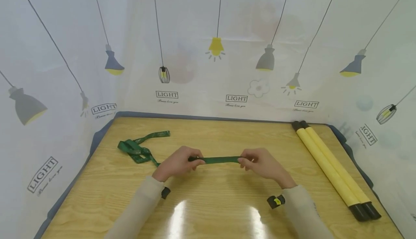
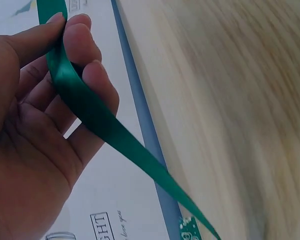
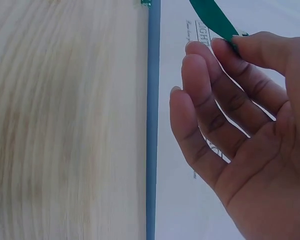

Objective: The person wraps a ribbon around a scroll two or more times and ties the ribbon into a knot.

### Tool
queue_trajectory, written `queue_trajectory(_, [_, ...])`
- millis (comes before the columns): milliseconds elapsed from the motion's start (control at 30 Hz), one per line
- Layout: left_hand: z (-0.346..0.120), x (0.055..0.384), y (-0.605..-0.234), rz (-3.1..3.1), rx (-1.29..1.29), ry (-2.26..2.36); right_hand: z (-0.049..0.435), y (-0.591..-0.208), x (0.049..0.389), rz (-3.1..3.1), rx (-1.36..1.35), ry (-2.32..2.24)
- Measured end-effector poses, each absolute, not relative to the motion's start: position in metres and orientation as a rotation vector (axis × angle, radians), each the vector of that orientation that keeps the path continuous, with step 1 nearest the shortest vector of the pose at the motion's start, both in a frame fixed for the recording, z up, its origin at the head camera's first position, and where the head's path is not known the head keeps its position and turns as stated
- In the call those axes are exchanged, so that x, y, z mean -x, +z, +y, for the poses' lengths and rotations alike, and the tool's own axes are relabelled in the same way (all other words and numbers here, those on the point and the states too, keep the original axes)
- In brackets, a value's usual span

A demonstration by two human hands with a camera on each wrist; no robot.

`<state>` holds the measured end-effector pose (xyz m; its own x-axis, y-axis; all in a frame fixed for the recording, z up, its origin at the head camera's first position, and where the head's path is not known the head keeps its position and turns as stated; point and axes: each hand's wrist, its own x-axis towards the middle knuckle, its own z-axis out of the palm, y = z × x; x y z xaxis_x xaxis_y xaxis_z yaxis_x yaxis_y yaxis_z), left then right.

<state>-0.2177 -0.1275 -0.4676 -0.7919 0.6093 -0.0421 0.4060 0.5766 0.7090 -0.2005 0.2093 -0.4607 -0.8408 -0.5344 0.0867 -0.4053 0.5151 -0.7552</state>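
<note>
A green ribbon (image 1: 222,159) is drawn out nearly straight and level between both hands above the table. My left hand (image 1: 181,162) pinches it between thumb and forefinger; in the left wrist view the ribbon (image 2: 95,117) runs down across the curled fingers and narrows away toward the table. With thumb and forefinger my right hand (image 1: 260,162) pinches the ribbon's end, while its other fingers stand loosely bent in the right wrist view. The rest of the ribbon lies in a loose folded heap (image 1: 133,148) left of the left hand, its printed side partly showing.
Two yellow rods with black end caps (image 1: 328,163) lie side by side along the table's right edge. The wooden table (image 1: 221,203) meets a white wall sheet (image 1: 201,80) printed with lamps at the back, with a blue-grey strip (image 1: 208,117) along its edge.
</note>
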Motion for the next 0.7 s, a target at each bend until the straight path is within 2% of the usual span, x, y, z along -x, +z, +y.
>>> queue_trajectory(700, [-0.185,0.225,-0.476,2.564,-0.636,1.005,0.287,-0.464,0.203,2.725,0.397,-1.276])
